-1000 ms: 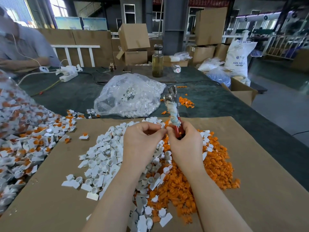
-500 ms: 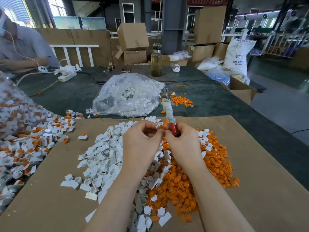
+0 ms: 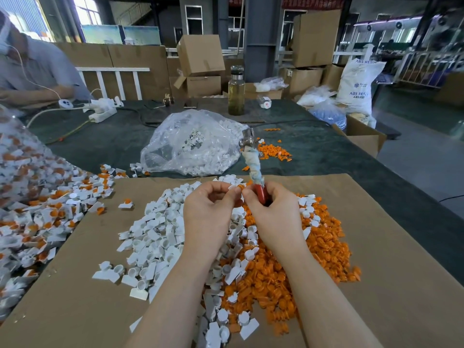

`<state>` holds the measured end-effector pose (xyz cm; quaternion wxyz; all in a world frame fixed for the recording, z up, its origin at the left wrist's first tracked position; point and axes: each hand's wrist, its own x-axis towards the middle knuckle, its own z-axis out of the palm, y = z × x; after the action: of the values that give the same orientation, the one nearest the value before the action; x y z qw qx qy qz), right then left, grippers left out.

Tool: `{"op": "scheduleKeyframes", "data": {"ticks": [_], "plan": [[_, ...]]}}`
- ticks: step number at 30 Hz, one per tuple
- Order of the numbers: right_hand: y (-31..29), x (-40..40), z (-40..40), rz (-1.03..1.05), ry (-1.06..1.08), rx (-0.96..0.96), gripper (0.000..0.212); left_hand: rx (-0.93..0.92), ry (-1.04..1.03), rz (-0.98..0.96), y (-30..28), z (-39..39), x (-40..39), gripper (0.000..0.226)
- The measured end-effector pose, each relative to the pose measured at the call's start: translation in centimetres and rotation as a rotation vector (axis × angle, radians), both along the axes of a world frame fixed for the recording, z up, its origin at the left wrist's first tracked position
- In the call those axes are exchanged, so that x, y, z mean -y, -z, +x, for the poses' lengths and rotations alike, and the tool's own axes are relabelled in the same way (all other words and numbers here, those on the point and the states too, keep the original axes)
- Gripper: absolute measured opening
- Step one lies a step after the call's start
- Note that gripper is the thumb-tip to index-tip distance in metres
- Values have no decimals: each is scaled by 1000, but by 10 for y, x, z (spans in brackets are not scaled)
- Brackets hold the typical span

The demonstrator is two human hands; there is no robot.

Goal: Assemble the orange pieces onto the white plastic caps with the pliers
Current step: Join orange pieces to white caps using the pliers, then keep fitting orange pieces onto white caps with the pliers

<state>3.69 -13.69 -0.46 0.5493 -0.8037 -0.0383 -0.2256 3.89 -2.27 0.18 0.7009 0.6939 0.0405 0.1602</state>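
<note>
Brown cardboard sheet [image 3: 376, 247] covers the big workshop table. Above it, the left hand [image 3: 208, 212] pinches a small white plastic cap [image 3: 232, 187]. Touching it, the right hand [image 3: 273, 212] grips cloth-wrapped, red-handled pliers [image 3: 254, 169] upright. Loose orange pieces [image 3: 321, 249] lie just under the right hand.

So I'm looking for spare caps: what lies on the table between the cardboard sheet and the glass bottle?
In the head view, a clear plastic bag of white caps lies on the dark table cover between the cardboard sheet and the glass bottle.
</note>
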Motion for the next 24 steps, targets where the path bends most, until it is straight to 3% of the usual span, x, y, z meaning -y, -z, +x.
{"op": "scheduleKeyframes", "data": {"ticks": [8,12,17,20,24], "plan": [[1,1,0,-54,-24,34,22,-1,-21,88,-1,-1,1,6],[-1,15,2,17,-231,-111,10,9,-17,17,-1,1,-3,4],[-1,36,1,-74,-415,-330,11,30,17,-211,-2,6,-13,11],[-2,39,0,-162,-456,-370,23,54,23,-233,-1,9,-21,9],[-2,39,-3,-155,-519,-385,23,61,34,-206,0,12,-28,10]]}}
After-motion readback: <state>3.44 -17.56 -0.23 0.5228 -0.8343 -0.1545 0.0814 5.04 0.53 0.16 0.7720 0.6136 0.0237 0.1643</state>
